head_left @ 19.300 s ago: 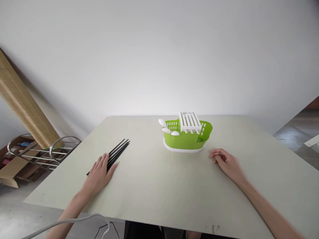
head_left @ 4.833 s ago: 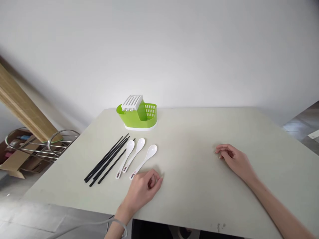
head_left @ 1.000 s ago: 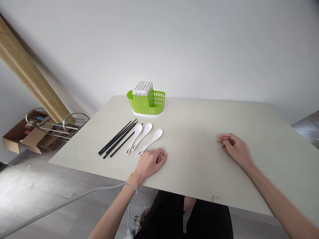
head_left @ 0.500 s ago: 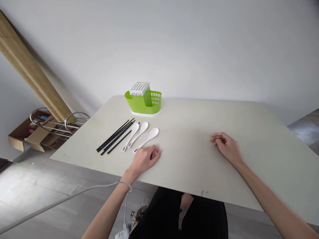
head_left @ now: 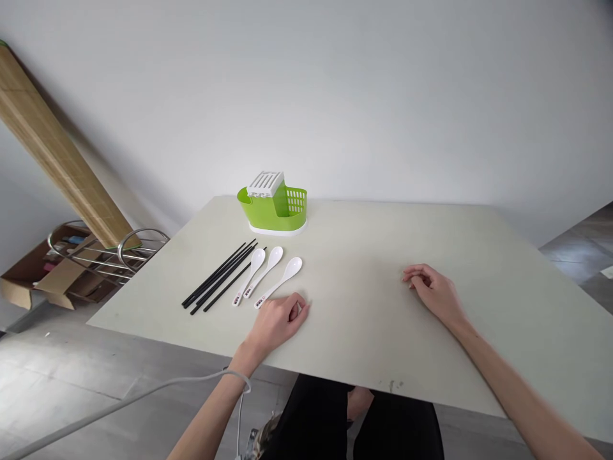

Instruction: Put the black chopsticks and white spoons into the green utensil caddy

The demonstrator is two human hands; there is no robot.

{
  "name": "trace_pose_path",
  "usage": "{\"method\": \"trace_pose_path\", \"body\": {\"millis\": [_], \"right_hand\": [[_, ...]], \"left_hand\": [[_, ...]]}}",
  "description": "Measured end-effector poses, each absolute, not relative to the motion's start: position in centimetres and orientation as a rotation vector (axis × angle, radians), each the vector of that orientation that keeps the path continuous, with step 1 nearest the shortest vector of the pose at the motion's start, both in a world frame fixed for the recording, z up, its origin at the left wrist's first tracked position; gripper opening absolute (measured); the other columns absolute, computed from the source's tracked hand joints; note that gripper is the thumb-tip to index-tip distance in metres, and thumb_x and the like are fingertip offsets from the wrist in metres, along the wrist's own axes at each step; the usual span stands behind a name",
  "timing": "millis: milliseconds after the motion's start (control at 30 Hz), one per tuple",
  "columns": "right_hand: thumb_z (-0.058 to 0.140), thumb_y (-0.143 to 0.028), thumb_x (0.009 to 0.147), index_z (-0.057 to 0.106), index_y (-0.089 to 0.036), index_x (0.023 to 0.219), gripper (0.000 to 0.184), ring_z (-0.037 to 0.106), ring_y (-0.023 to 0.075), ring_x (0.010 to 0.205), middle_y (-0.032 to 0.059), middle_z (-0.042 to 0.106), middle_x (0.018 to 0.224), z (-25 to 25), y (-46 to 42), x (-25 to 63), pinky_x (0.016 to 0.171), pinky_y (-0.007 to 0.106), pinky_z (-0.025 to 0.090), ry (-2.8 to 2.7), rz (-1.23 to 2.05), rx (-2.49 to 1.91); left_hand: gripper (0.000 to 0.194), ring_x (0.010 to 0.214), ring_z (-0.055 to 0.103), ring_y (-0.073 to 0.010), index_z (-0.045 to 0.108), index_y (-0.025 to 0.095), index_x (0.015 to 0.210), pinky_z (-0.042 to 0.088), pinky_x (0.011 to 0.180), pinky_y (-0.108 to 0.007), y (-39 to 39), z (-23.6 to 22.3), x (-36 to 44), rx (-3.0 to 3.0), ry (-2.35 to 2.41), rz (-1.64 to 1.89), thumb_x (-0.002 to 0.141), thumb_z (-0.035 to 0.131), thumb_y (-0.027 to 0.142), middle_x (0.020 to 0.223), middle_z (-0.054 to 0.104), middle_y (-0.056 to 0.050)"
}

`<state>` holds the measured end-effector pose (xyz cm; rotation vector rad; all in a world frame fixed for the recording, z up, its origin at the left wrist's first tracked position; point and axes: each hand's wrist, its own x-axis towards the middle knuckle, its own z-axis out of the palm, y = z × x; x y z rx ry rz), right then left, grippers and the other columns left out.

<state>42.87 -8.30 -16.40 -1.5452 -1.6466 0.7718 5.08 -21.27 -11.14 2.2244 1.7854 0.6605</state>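
Note:
My left hand (head_left: 278,319) rests on the table, fingers curled in and nothing in them. Just beyond its knuckles lies the nearest white spoon (head_left: 292,268), its handle end close to the hand. Two more white spoons (head_left: 274,257) are side by side to its left, bowls pointing away. Several black chopsticks (head_left: 218,276) lie slantwise left of the spoons. Behind these stands a green cutlery holder (head_left: 261,214) with a white slotted top and a white base. My right hand (head_left: 435,291) lies on the table's right half, loosely closed and holding nothing, apart from all the objects.
The pale table (head_left: 364,255) meets a white wall at the back. A grey cable (head_left: 143,390) runs past my left wrist. On the floor at left are a metal rack (head_left: 129,252), an open cardboard box (head_left: 62,275) and a long tan board (head_left: 62,147) leaning.
The whole view has shifted slightly, so the table and its objects sit a little lower. Both hands stay in place on the table, and nothing has been picked up.

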Motion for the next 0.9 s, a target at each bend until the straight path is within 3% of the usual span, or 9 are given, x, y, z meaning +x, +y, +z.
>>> {"method": "trace_pose_path", "body": {"millis": [233, 433, 500, 600, 733, 900], "right_hand": [[0.052, -0.031, 0.09, 0.07, -0.025, 0.102, 0.022, 0.072, 0.0201, 0.077, 0.0031, 0.08, 0.096, -17.0, -8.2, 43.0, 0.078, 0.035, 0.053, -1.655, 0.77, -1.531], [0.053, -0.031, 0.091, 0.07, -0.025, 0.103, 0.022, 0.073, 0.0205, 0.077, 0.0036, 0.08, 0.097, -17.3, -7.9, 43.0, 0.076, 0.035, 0.054, -1.668, 0.773, -1.522], [0.053, -0.031, 0.09, 0.07, -0.026, 0.102, 0.022, 0.072, 0.0204, 0.077, 0.0031, 0.08, 0.096, -17.3, -8.0, 43.0, 0.077, 0.035, 0.054, -1.665, 0.768, -1.524], [0.052, -0.031, 0.089, 0.07, -0.026, 0.101, 0.022, 0.072, 0.021, 0.076, 0.0034, 0.08, 0.094, -17.2, -7.9, 42.8, 0.077, 0.036, 0.055, -1.675, 0.75, -1.514], [0.052, -0.032, 0.089, 0.071, -0.026, 0.102, 0.024, 0.072, 0.0217, 0.074, 0.0047, 0.08, 0.094, -17.2, -7.8, 42.8, 0.072, 0.036, 0.055, -1.673, 0.759, -1.502], [0.05, -0.032, 0.09, 0.069, -0.025, 0.103, 0.024, 0.072, 0.0213, 0.076, 0.0046, 0.08, 0.096, -17.3, -7.6, 42.8, 0.076, 0.037, 0.055, -1.663, 0.795, -1.513]], "left_hand": [[0.022, 0.052, 0.052, -0.0108, 0.063, 0.022, 0.087, 0.032, 0.054, -0.026, -21.2, -10.8, 4.8, 2.273, 1.692, 0.615, 0.103, 0.054, 0.035, 0.06, 0.057, 0.005], [0.025, 0.054, 0.052, -0.0115, 0.065, 0.023, 0.087, 0.039, 0.058, -0.026, -18.3, -5.8, 1.9, 2.467, 1.63, 0.757, 0.104, 0.051, 0.035, 0.061, 0.057, 0.004], [0.025, 0.066, 0.059, -0.0154, 0.063, 0.023, 0.087, 0.046, 0.066, -0.029, -16.0, -3.6, 0.3, 2.522, 1.761, 0.954, 0.104, 0.051, 0.036, 0.073, 0.065, -0.001], [0.022, 0.105, 0.064, -0.0263, 0.063, 0.023, 0.104, 0.051, 0.098, -0.043, -12.0, -0.8, -2.6, 2.549, 1.984, 1.14, 0.104, 0.052, 0.042, 0.106, 0.071, -0.01], [0.042, 0.138, 0.049, -0.0326, 0.057, 0.02, 0.134, 0.037, 0.119, -0.054, -7.0, 1.0, -6.2, 2.462, 2.223, 1.244, 0.105, 0.047, 0.049, 0.145, 0.059, -0.017], [0.06, 0.156, 0.03, -0.0344, 0.047, 0.022, 0.154, 0.027, 0.125, -0.057, -2.8, 1.2, -8.2, 2.431, 2.224, 0.865, 0.108, 0.031, 0.057, 0.169, 0.041, -0.011]]}}
